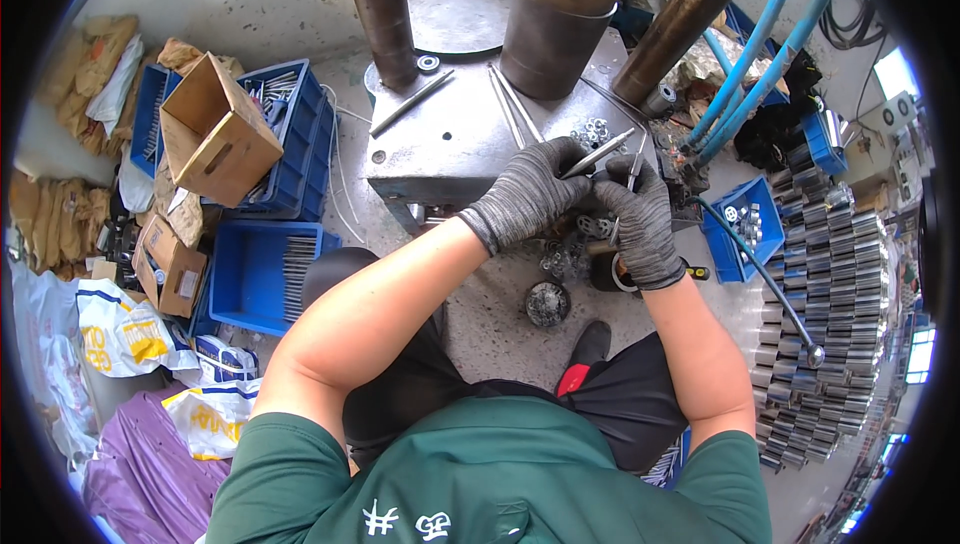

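Both my hands wear grey knitted gloves and meet over the front right corner of a steel press table (pixel 440 149). My left hand (pixel 530 189) is closed on a metal rod (pixel 606 151) with a tapered tip, pointing up and to the right. Close beside it, my right hand (pixel 645 224) pinches a thin metal piece (pixel 637 162), too small to identify. Small metal rings (pixel 595 132) lie in a heap just beyond the gloves. More rods (pixel 412 104) rest on the table, near a ringed part (pixel 428 63). Glove fingers hide part of what I hold.
A thick steel ram (pixel 560 44) and columns (pixel 380 14) rise behind the table. Blue crates (pixel 255 279) and a wooden box (pixel 215 134) stand left. Stacked metal cylinders (pixel 825 314), a blue bin (pixel 743 234) and a ball-ended lever (pixel 770 289) are right. A round container (pixel 547 304) sits below.
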The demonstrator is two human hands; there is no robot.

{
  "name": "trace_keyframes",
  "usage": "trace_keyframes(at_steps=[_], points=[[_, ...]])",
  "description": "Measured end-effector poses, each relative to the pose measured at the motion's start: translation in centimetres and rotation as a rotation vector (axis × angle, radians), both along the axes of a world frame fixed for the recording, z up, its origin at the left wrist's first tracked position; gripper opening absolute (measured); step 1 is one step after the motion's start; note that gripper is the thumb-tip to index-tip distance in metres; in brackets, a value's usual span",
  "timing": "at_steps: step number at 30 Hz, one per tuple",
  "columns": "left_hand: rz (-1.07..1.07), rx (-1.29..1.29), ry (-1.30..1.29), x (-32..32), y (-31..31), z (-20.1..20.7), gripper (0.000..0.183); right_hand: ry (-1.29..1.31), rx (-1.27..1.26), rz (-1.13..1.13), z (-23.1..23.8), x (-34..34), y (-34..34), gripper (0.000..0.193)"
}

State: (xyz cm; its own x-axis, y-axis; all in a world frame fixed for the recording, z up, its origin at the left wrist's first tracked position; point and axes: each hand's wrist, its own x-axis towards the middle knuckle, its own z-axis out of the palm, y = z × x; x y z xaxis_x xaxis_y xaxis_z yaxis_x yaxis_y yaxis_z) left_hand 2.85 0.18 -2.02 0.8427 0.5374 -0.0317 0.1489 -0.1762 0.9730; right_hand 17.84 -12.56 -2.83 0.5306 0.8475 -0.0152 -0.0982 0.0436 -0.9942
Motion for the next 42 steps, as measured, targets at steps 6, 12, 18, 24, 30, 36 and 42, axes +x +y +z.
trace_keyframes(at_steps=[6,12,18,24,30,36,42], points=[[0.172,0.066,-0.049,0.1,-1.4,0.6,0.036,0.239,-0.035,-0.137,0.5,-0.5,0.0,0.024],[0.094,0.497,-0.070,0.4,-1.5,0.4,0.029,0.336,-0.111,-0.034,0.1,0.0,-0.3,0.018],[0.070,0.500,-0.078,0.1,-1.4,0.1,0.027,0.450,-0.102,0.048,0.0,0.5,-0.7,0.015],[0.050,0.508,0.014,-0.3,-1.4,0.8,0.025,0.520,-0.121,-0.011,-0.8,1.1,-0.7,0.015],[0.060,0.683,0.038,-0.1,-1.4,0.5,0.025,0.224,-0.178,0.049,-2.2,1.6,0.2,0.021],[0.068,0.414,-0.081,-0.4,-1.1,1.1,0.022,0.227,-0.235,0.038,0.1,1.4,0.0,0.024],[0.145,-0.294,-0.168,-0.3,-0.4,1.5,0.016,-0.860,-0.340,-0.079,-2.8,5.7,2.7,0.046]])
